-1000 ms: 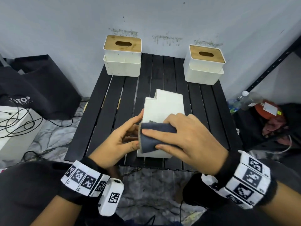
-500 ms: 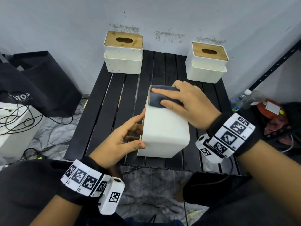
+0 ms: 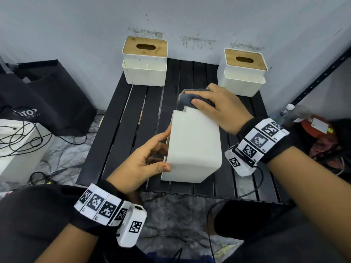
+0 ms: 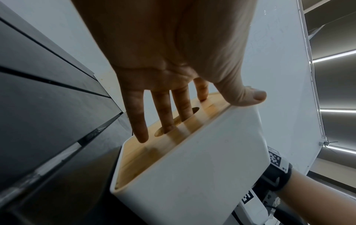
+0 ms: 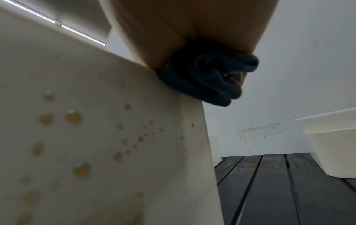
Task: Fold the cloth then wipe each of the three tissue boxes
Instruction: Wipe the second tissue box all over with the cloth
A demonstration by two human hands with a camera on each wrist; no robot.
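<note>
A white tissue box (image 3: 193, 147) lies on its side in the middle of the black slatted table (image 3: 121, 133), its wooden lid (image 4: 154, 152) facing left. My left hand (image 3: 163, 150) holds it, fingers on the lid with two in the slot and the thumb (image 4: 248, 94) over the upper edge. My right hand (image 3: 201, 97) grips a folded dark grey cloth (image 3: 187, 98) at the box's far end. The right wrist view shows the cloth (image 5: 208, 79) bunched on that far corner and brownish spots on the box's right side (image 5: 96, 121). Two more boxes stand upright at the back left (image 3: 144, 69) and back right (image 3: 243, 76).
A wall runs close behind the table. On the floor to the left are a black bag (image 3: 47, 95) and a white case with cables (image 3: 19, 149). At the right stand a plastic bottle (image 3: 290, 112), a red item (image 3: 315, 126) and a black shelf post (image 3: 322, 73).
My right hand has slid the cloth along the box's upper face, from the near end to the far end. The left hand and the box have stayed put.
</note>
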